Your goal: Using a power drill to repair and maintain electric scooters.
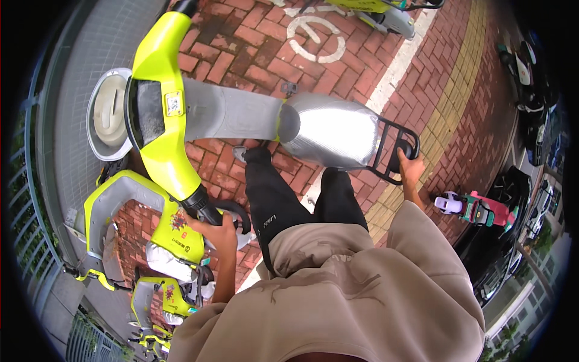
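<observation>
Scooter (241, 114), lime-yellow with a silver seat, stood across the brick pavement (241, 48) just ahead of the person's legs. Left hand (220, 232) was clenched round the black handlebar end (202, 205), right hand (410, 169) grasping the rear rack (392, 148), likely to steady both ends. Beyond, a grey helmet (111, 111) sat in the front basket, more scooters (120, 229) parked alongside.

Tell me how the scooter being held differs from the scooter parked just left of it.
The held scooter carries a pale helmet in front; the parked scooter shows none. The left hand grips the held one's handlebar and the right hand its rear rack; nobody touches the parked one. Both have yellow-green bodies.
</observation>
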A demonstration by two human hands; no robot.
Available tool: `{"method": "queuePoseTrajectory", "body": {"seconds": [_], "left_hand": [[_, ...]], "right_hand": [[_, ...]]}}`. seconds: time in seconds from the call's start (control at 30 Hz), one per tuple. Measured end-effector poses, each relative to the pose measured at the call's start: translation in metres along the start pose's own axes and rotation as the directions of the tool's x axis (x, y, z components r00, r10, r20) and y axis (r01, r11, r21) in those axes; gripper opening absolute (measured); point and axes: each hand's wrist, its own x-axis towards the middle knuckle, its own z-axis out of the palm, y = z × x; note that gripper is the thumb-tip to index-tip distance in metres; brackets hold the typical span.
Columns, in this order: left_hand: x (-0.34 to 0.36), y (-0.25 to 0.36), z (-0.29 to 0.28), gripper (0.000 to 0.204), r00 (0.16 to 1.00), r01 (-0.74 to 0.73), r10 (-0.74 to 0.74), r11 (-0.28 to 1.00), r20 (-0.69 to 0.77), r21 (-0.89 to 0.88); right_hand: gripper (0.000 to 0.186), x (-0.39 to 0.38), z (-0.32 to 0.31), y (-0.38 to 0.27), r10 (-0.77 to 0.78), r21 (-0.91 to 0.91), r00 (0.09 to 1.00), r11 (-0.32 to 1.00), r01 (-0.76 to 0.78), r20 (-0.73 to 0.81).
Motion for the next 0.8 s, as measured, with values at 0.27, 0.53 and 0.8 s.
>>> {"method": "queuePoseTrajectory", "body": {"seconds": [0.27, 0.53, 0.8], "left_hand": [[-0.068, 0.068, 0.201, 0.105, 0.959, 0.15, -0.144, 0.989, -0.242, 0.003], [-0.103, 0.108, 0.27, 0.092, 0.963, 0.227, -0.24, 0.968, -0.122, -0.109], [-0.166, 0.038, 0.143, 0.109, 0.982, 0.145, -0.125, 0.979, 0.139, -0.142]], "right_hand": [[0.061, 0.043, -0.02, 0.067, -0.044, 0.208, 0.999, 0.977, 0.043, 0.001], [0.059, 0.072, -0.02, 0.142, -0.062, 0.247, 0.994, 0.965, 0.083, -0.088], [0.055, 0.028, -0.035, 0.198, 0.016, 0.253, 0.994, 0.967, 0.013, -0.112]]}}
